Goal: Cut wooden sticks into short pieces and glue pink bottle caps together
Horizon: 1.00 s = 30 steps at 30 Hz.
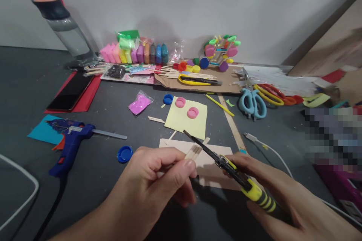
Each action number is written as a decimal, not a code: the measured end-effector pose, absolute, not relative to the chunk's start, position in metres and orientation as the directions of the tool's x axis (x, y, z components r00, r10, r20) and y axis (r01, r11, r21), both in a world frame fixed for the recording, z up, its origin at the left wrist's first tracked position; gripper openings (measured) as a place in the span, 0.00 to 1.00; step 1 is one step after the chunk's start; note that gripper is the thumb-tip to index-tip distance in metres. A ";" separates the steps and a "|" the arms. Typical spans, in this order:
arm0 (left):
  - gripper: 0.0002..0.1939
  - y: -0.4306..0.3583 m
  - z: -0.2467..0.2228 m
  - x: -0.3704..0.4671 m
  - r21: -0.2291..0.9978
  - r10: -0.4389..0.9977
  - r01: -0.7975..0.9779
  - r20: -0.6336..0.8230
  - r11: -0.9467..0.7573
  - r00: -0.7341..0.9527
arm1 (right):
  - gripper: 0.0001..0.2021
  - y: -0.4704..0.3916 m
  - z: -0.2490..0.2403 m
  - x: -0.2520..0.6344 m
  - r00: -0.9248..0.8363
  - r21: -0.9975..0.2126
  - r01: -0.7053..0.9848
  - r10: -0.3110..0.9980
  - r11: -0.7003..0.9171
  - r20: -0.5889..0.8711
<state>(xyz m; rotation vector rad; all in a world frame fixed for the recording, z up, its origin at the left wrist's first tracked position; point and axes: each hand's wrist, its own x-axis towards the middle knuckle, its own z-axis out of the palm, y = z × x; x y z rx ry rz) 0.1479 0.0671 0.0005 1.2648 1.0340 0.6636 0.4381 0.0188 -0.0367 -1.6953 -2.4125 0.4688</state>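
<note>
"Over the near part of the surface (98, 192), what are those pale pieces?"

"Sticks (194, 151), slim, flat and wooden, above a smooth beige card (215, 173). Beyond lies a yellow sheet (181, 122) bearing round pink discs (192, 113)."

"And the setting?"

"Dark grey, dotted with scraps (230, 102), below a plain whitish wall (181, 7)."

"The grip?"

"The left hand (161, 180) pinches the sticks, thumb uppermost. The right hand (283, 180) grasps the yellow-and-black snips (236, 176), dark blade slanting past the sticks; whether they touch, I can't tell."
</note>
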 end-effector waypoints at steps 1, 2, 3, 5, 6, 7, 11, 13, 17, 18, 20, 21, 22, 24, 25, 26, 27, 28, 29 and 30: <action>0.19 0.067 0.001 0.148 0.967 0.871 0.135 -0.252 0.215 0.422 | 0.34 0.019 -0.037 0.438 -0.346 -0.342 0.887 0.937 0.309 -0.051; 0.19 0.067 0.000 0.147 0.968 0.872 0.136 -0.247 0.209 0.422 | 0.34 0.019 -0.036 0.437 -0.344 -0.346 0.887 0.938 0.306 -0.053; 0.19 0.067 0.000 0.148 0.970 0.874 0.138 -0.241 0.201 0.423 | 0.33 0.019 -0.036 0.437 -0.344 -0.349 0.886 0.938 0.305 -0.053; 0.20 0.069 0.000 0.148 0.971 0.877 0.146 -0.235 0.190 0.418 | 0.33 0.019 -0.036 0.436 -0.342 -0.354 0.885 0.938 0.302 -0.053; 0.20 0.069 0.000 0.149 0.971 0.878 0.149 -0.235 0.189 0.417 | 0.33 0.019 -0.036 0.436 -0.341 -0.355 0.885 0.938 0.301 -0.055; 0.20 0.070 0.000 0.149 0.970 0.878 0.149 -0.239 0.194 0.415 | 0.33 0.020 -0.036 0.435 -0.338 -0.356 0.887 0.939 0.295 -0.064; 0.20 0.070 0.001 0.150 0.964 0.875 0.138 -0.265 0.228 0.406 | 0.33 0.021 -0.036 0.433 -0.330 -0.377 0.884 0.940 0.275 -0.089; 0.21 0.069 0.002 0.150 0.962 0.876 0.144 -0.270 0.231 0.400 | 0.33 0.020 -0.035 0.432 -0.326 -0.385 0.883 0.941 0.268 -0.093; 0.21 0.068 0.002 0.150 0.964 0.883 0.141 -0.264 0.226 0.387 | 0.33 0.019 -0.032 0.431 -0.331 -0.394 0.878 0.939 0.272 -0.091; 0.20 0.068 0.002 0.150 0.966 0.887 0.141 -0.255 0.217 0.385 | 0.32 0.020 -0.032 0.430 -0.335 -0.395 0.876 0.938 0.276 -0.089; 0.21 0.068 0.002 0.150 0.970 0.893 0.148 -0.237 0.194 0.382 | 0.32 0.022 -0.032 0.428 -0.347 -0.389 0.874 0.934 0.289 -0.085; 0.21 0.068 0.002 0.150 0.970 0.895 0.153 -0.233 0.187 0.381 | 0.31 0.023 -0.032 0.427 -0.348 -0.384 0.876 0.933 0.291 -0.087; 0.21 0.069 0.002 0.150 0.970 0.895 0.158 -0.231 0.183 0.381 | 0.31 0.024 -0.032 0.427 -0.347 -0.380 0.878 0.934 0.291 -0.086; 0.21 0.069 0.002 0.150 0.969 0.894 0.164 -0.234 0.183 0.383 | 0.31 0.025 -0.032 0.426 -0.343 -0.378 0.880 0.935 0.287 -0.089; 0.21 0.069 0.002 0.150 0.968 0.893 0.167 -0.238 0.187 0.382 | 0.31 0.025 -0.032 0.425 -0.343 -0.380 0.880 0.935 0.286 -0.090; 0.21 0.069 0.002 0.150 0.967 0.892 0.170 -0.241 0.189 0.382 | 0.31 0.024 -0.031 0.426 -0.347 -0.382 0.877 0.934 0.290 -0.086; 0.21 0.069 0.001 0.149 0.967 0.891 0.173 -0.243 0.189 0.383 | 0.31 0.024 -0.031 0.426 -0.351 -0.383 0.876 0.933 0.295 -0.084; 0.21 0.069 0.001 0.149 0.966 0.890 0.174 -0.244 0.189 0.386 | 0.32 0.023 -0.031 0.426 -0.351 -0.383 0.875 0.933 0.296 -0.082; 0.21 0.069 0.001 0.149 0.966 0.889 0.173 -0.244 0.190 0.388 | 0.32 0.023 -0.031 0.427 -0.349 -0.386 0.875 0.933 0.293 -0.083; 0.21 0.069 0.000 0.149 0.966 0.887 0.171 -0.245 0.191 0.391 | 0.32 0.022 -0.031 0.427 -0.345 -0.392 0.874 0.935 0.287 -0.085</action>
